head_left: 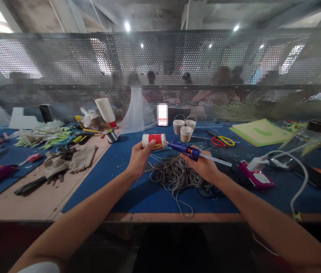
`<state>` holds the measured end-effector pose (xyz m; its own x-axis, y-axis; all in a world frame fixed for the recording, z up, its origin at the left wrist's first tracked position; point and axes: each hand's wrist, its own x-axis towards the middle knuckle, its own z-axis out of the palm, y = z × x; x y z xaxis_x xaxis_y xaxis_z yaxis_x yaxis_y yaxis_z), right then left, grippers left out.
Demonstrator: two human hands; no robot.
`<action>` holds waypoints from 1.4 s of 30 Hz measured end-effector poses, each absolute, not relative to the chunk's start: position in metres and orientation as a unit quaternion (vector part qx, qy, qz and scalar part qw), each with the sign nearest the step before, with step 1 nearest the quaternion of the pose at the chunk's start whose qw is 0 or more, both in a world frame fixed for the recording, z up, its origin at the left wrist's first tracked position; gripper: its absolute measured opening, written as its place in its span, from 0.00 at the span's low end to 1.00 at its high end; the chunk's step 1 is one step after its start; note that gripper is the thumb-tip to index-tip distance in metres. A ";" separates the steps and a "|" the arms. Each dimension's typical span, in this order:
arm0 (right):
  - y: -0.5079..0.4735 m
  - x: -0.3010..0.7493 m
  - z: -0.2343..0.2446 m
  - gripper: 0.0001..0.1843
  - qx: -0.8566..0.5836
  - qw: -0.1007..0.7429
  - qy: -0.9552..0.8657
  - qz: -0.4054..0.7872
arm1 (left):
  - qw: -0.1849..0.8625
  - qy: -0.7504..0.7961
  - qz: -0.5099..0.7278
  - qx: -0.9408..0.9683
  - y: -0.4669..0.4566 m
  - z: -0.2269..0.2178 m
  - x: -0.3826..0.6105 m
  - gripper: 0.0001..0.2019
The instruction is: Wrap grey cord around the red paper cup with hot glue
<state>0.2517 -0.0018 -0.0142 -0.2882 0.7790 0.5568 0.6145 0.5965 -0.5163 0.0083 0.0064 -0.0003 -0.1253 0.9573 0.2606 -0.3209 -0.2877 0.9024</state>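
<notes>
Head view. I have both hands above the middle of the blue worktop [94,193], between its near and far edges. The left hand [138,158] is curled partly closed: thumb and fingers grip a red and white paper cup [158,137], which lies on its side in the air with one end turned to the right. The right hand [201,163] is wrapped round the handle of a blue glue gun [183,148]; I cannot tell whether a finger presses the trigger. A clear glue stick [216,158] juts out of the back of the gun. The nozzle is at the cup's right end; I cannot tell if the two touch.

Below the hands I log a heap of grey cord [177,175], one loop reaching the near edge. Toward the far edge: three little baskets [186,134] grouped together, a phone [162,114] upright to their left, and scissors [222,141] with red and yellow handles to their right. Near the far left corner, a spool [111,135] stands beside a stack of cups [104,110]. On the right side, a white plug [257,165] sits in a purple power strip [263,182].
</notes>
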 end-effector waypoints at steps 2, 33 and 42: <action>-0.001 0.252 -0.015 0.18 -0.439 0.403 -0.797 0.101 | 0.478 0.353 0.665 0.452 0.007 -0.001 0.008 0.16; 0.001 0.254 -0.016 0.17 -0.430 0.390 -0.812 0.062 | 0.463 0.353 0.677 0.451 0.008 -0.001 0.007 0.16; 0.001 0.255 -0.018 0.16 -0.427 0.393 -0.811 0.075 | 0.463 0.352 0.672 0.458 0.006 0.000 0.007 0.15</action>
